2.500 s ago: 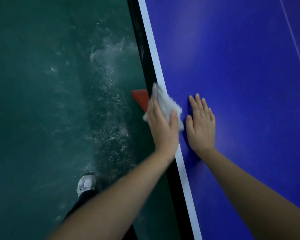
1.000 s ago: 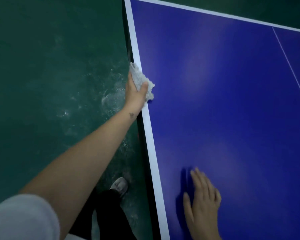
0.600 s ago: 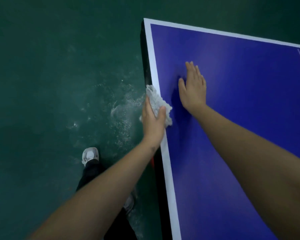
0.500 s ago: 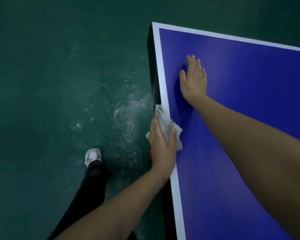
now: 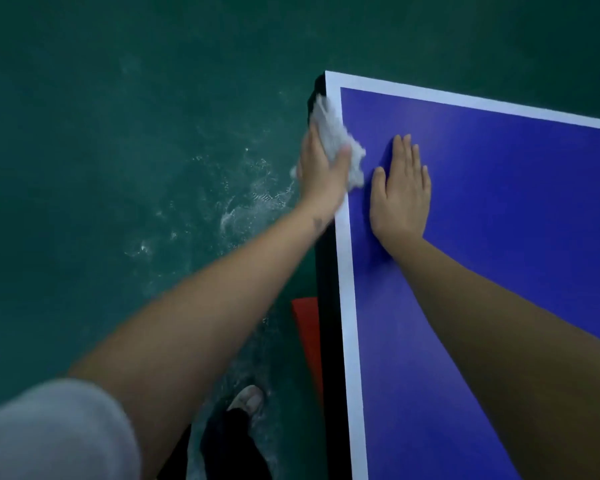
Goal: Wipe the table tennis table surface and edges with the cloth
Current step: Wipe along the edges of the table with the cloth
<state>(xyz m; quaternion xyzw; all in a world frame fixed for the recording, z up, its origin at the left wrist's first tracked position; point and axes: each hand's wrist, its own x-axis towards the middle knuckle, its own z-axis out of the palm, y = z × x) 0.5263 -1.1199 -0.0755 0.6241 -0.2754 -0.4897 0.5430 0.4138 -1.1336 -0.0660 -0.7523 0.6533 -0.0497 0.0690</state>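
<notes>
Head view shows the left hand (image 5: 321, 171) clamped over the table's long side, thumb on top and fingers down the outer face, pinching the white cloth (image 5: 336, 140) against the edge. The cloth straddles the white border line (image 5: 347, 306) and the black side face (image 5: 326, 271), just short of the far corner (image 5: 329, 77). The right hand (image 5: 400, 192) lies flat and unclenched on the blue table (image 5: 499, 202) top, just beside the cloth, holding nothing; it appears to serve as a brace.

Progress, as a judgement: edge wiping is under way on this long side, with only a brief stretch left before the corner. The end edge past the corner and the other sides look not yet addressed. Whether the blue top has been wiped cannot be told from its appearance.

Clearances: the edge ahead is unobstructed up to the corner. The green floor (image 5: 118, 133) alongside is open, with pale, wet-looking patches. A red object (image 5: 307, 334) protrudes from under the table near the shoe (image 5: 246, 401), a possible trip point when stepping round.
</notes>
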